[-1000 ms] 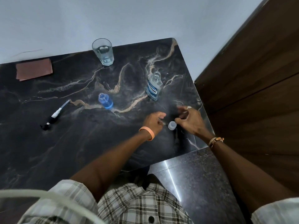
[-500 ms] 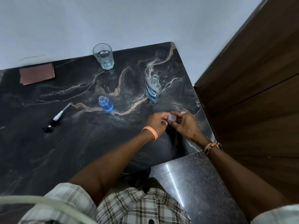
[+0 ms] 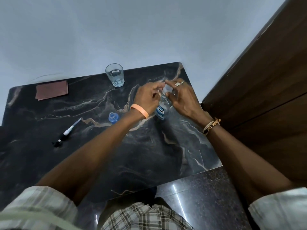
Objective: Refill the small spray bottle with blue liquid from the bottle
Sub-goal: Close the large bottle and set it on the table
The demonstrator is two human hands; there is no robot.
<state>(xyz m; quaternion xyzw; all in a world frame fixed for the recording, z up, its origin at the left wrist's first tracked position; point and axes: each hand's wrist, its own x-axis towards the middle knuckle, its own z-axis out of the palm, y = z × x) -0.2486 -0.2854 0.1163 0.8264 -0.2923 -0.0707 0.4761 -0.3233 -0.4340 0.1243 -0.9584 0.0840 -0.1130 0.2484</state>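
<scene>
— Whitish, see-through plastic at the fingertips: the cap (image 3: 167, 89), pinched by thumb and forefinger of the right hand (image 3: 181, 98), just above the open mouth of the bottle (image 3: 160, 111).
— And the left hand (image 3: 147, 97)?
— Curled at the cap's left edge, just over the bottle neck. Cannot tell whether gripping or only touching.
— Inside the bottle?
— Clear near the top, a trace of blue low down by the blue label; level hidden behind both hands. Stands upright on the dark marble table (image 3: 149, 146), towards the far right corner.
— The small spray bottle (image 3: 113, 117)?
— Left of the bottle, apart from both hands, just beside the left wrist in view. Upright, mouth open, blue within; level hard to read.
— Its top?
— Off. Spray head (image 3: 66, 132) with dip tube, lying flat farther left, well apart.
— Other vessels?
— One glass (image 3: 115, 77) at the far edge, upright and clear; perhaps a little clear liquid at the bottom, hard to say.
— Anything else?
— Brown sheet (image 3: 51, 90) flat at the far left. Orange band (image 3: 139, 111) on the left wrist, bracelets (image 3: 211, 126) on the right, rings (image 3: 178, 84) on the right fingers.
</scene>
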